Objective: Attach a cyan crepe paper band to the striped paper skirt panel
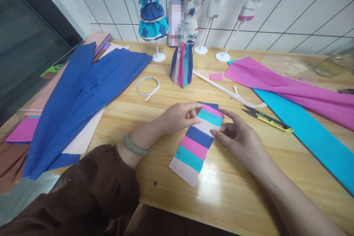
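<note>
A paper strip (197, 143) striped in white, turquoise, pink and dark blue lies on the wooden table (235, 188) in front of me. My left hand (177, 117) pinches its far left edge, fingers closed on the paper. My right hand (238, 138) holds the strip's right edge with thumb and fingertips. A green bangle (134, 146) sits on my left wrist.
Yellow-handled snips (267, 118) lie right of my hands. Pink (290, 88) and turquoise (312, 136) crepe sheets spread at right, dark blue sheets (80, 96) at left. A tape roll (147, 84), a striped-skirt mannequin (184, 44), and other small dress forms (151, 11) stand behind.
</note>
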`<action>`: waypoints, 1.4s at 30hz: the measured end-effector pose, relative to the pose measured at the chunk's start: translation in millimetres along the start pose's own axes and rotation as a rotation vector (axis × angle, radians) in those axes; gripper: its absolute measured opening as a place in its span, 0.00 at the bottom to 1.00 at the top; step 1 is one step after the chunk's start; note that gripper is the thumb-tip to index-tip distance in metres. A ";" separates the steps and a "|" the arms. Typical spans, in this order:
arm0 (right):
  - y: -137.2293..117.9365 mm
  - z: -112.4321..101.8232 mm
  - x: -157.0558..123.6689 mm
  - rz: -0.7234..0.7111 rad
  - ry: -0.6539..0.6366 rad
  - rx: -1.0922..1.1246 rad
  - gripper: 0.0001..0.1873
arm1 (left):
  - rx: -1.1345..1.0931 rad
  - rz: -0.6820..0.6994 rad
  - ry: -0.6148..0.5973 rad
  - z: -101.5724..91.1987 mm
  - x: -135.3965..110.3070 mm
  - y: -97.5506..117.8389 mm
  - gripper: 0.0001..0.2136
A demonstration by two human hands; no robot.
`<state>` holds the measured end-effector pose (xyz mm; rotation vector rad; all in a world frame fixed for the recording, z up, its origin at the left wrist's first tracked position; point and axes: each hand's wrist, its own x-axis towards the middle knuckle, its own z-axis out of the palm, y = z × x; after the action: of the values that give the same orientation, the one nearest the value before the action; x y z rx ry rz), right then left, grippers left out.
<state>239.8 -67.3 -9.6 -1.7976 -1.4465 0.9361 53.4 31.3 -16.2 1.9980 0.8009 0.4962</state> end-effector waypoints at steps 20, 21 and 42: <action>2.7 1.4 -0.7 -0.029 -0.003 -0.060 0.33 | 0.004 -0.016 -0.023 -2.3 0.0 0.0 0.18; 2.9 1.3 -0.6 -0.027 -0.004 -0.064 0.33 | 0.004 -0.015 -0.022 -2.1 -0.1 -0.3 0.18; 2.8 3.6 -0.1 -0.029 0.004 -0.105 0.33 | 0.009 -0.012 -0.026 -1.2 -0.4 1.0 0.15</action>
<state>238.3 -67.8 -13.9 -1.8467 -1.5408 0.8558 52.8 31.4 -14.8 2.0031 0.8005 0.4589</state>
